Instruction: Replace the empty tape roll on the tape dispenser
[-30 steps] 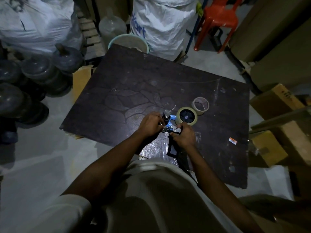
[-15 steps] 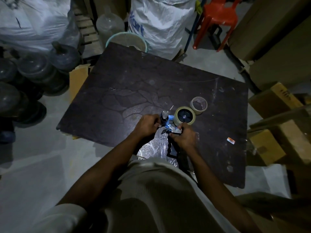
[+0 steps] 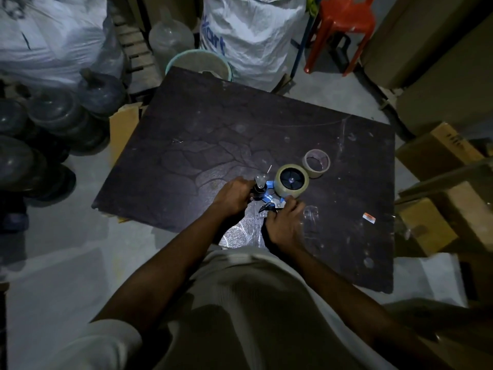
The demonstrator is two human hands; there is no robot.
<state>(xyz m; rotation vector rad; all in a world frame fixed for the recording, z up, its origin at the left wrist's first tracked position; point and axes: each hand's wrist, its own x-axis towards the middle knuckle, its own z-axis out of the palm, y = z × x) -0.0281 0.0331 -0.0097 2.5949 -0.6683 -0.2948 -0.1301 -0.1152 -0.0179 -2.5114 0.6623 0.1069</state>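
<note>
Dark jugs (image 3: 40, 134) are seen piled on the floor beyond the left edge of the surface (image 3: 213, 134), with white sacks (image 3: 53, 36) behind them. A pale basin (image 3: 200, 64) is partly covered by the far left corner of the surface, and a large white sack (image 3: 253, 36) is stood just behind it. Near the front edge, the left hand (image 3: 233, 197) is closed around the roller end of the dispenser (image 3: 266, 194), its fingers (image 3: 241, 184) curled over the black roller part. The blue dispenser frame is laid across the gap between the two hands, low over the surface. A crinkled clear sheet (image 3: 241, 232) is seen under the hands at the front edge. The right hand (image 3: 284, 222) is placed just right of that, its fingers (image 3: 294, 206) pinched on the metal blade end of the dispenser. A full tape roll (image 3: 292, 180) is seated on the dispenser's black hub, just beyond the right hand. The empty core (image 3: 316, 163) is stood on the surface, just beside the roll on its far right side; whether the two touch cannot be told. A small orange-and-white scrap (image 3: 369, 218) is laid towards the right edge. Cardboard boxes (image 3: 440, 161) are stacked beyond that edge, and a red chair (image 3: 344, 22) is set at the far right.
</note>
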